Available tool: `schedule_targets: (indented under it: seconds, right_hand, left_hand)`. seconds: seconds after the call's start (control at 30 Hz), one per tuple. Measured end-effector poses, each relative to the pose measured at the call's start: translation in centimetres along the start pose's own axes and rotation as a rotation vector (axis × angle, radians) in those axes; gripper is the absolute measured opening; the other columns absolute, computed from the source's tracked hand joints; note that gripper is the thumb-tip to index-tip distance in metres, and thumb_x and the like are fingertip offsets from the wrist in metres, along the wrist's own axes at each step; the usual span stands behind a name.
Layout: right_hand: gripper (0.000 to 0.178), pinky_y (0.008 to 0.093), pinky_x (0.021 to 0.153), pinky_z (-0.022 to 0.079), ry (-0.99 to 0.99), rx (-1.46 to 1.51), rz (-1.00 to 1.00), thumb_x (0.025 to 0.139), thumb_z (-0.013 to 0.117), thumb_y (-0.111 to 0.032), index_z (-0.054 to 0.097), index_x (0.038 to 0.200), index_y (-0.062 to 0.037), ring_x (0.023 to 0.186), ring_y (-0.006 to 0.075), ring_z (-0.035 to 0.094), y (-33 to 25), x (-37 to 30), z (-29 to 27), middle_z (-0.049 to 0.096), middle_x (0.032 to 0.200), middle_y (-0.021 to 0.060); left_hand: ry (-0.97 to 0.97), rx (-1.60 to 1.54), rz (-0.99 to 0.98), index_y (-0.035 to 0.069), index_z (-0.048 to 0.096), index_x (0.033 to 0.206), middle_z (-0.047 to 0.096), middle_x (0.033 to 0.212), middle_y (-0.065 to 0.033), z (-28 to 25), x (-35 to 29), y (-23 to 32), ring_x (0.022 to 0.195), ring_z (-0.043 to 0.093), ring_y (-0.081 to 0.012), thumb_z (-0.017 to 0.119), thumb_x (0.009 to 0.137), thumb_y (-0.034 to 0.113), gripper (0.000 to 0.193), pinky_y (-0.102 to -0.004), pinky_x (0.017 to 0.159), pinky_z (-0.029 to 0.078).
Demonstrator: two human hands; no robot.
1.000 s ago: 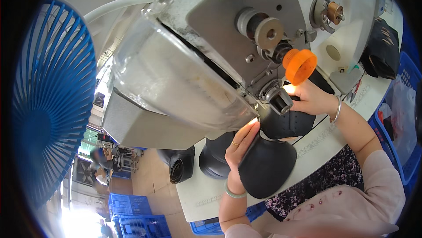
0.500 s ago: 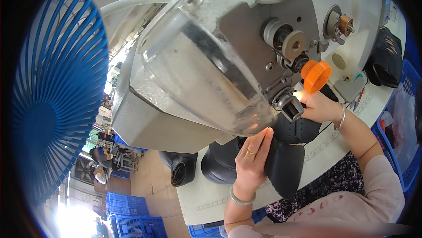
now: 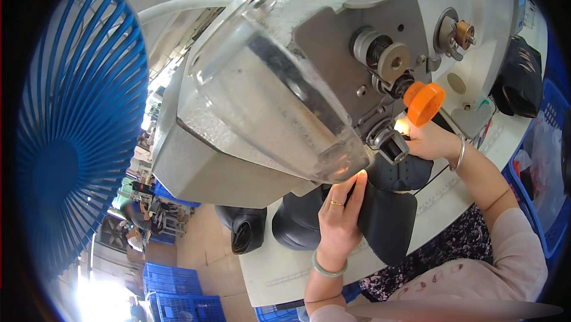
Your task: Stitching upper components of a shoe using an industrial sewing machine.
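Low in the frame, right of centre, my left hand [image 3: 341,220] lays its fingers together along a black panel [image 3: 389,224]; my right hand [image 3: 433,139], farther right, is half-hidden. Whether either pinches, I cannot tell.

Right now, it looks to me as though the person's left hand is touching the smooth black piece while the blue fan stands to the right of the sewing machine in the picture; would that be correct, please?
Not quite: the head view shows the blue fan to the left of the sewing machine. The left hand is indeed touching the smooth black piece.
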State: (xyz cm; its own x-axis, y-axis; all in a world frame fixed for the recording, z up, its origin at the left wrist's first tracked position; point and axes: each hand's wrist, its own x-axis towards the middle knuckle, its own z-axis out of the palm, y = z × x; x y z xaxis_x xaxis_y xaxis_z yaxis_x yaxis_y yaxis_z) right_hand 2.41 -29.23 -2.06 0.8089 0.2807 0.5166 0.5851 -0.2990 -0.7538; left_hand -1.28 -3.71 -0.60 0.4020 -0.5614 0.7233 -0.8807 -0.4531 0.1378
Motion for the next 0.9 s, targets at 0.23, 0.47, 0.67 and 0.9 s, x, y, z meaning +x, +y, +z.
schedule_targets:
  seconds: [0.23, 0.47, 0.67, 0.9]
  right_hand:
    - [0.051, 0.0348, 0.058, 0.038, 0.000, -0.063, 0.036, 0.093, 0.070, -0.042, 0.057, 0.074, 0.0030, 0.060, 0.0198, 0.041, -0.5, 0.4, -0.4, 0.048, 0.064, 0.0112]
    - [0.043, 0.0337, 0.059, 0.042, -0.060, 0.014, 0.104, 0.091, 0.070, -0.036, 0.062, 0.077, 0.0035, 0.061, 0.0143, 0.047, -1.3, 1.2, -1.2, 0.055, 0.065, 0.0100]
    - [0.039, 0.0325, 0.061, 0.044, -0.103, -0.011, 0.137, 0.091, 0.071, -0.034, 0.067, 0.081, 0.0042, 0.062, 0.0155, 0.052, -1.2, 1.5, -1.6, 0.062, 0.068, 0.0109]
    - [0.036, 0.0327, 0.061, 0.044, -0.058, 0.043, 0.140, 0.090, 0.072, -0.030, 0.068, 0.083, 0.0047, 0.062, 0.0156, 0.056, -0.7, 2.1, -1.3, 0.064, 0.068, 0.0123]
  left_hand:
    - [-0.016, -0.022, -0.082, -0.006, 0.070, 0.120, 0.066, 0.114, -0.0166, 0.1, -0.1, 0.3, 0.113, 0.068, -0.0362, 0.072, 0.073, 0.001, 0.048, -0.0426, 0.101, 0.054]
    - [-0.001, -0.045, -0.110, -0.005, 0.071, 0.119, 0.066, 0.115, -0.0172, 0.1, 0.0, 0.4, 0.115, 0.067, -0.0378, 0.072, 0.074, 0.003, 0.046, -0.0418, 0.101, 0.053]
    - [0.030, -0.052, -0.088, -0.005, 0.071, 0.120, 0.066, 0.115, -0.0160, 0.3, -0.2, 0.5, 0.108, 0.067, -0.0351, 0.072, 0.072, 0.001, 0.049, -0.0395, 0.095, 0.053]
    - [0.065, -0.041, -0.128, -0.003, 0.073, 0.117, 0.067, 0.111, -0.0147, 0.5, 0.5, 0.3, 0.109, 0.069, -0.0338, 0.071, 0.073, 0.006, 0.045, -0.0395, 0.099, 0.053]
